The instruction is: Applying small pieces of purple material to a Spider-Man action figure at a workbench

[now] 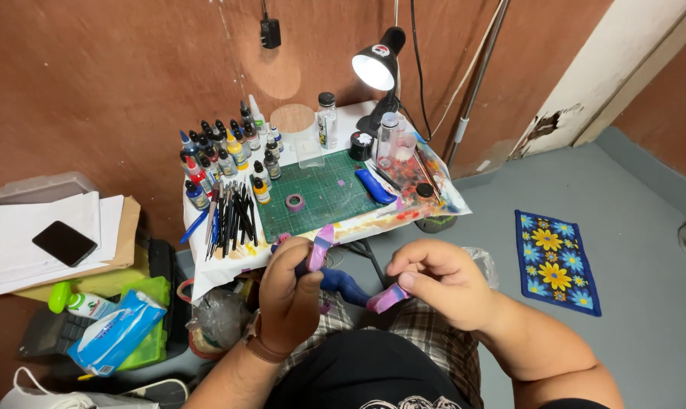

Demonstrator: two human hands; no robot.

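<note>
Fingers of left hand clamped on small blue-and-purple painted figure, lower centre of frame; right hand pinches its purple end piece. Best keep grip light on painted areas, w/ wrists braced near green cutting mat.

L hand hides most of blue figure; paint-bottle labels too small.

A lit desk lamp casts glare on the wall; sharp overall, with wide-angle bending at edges.
</note>
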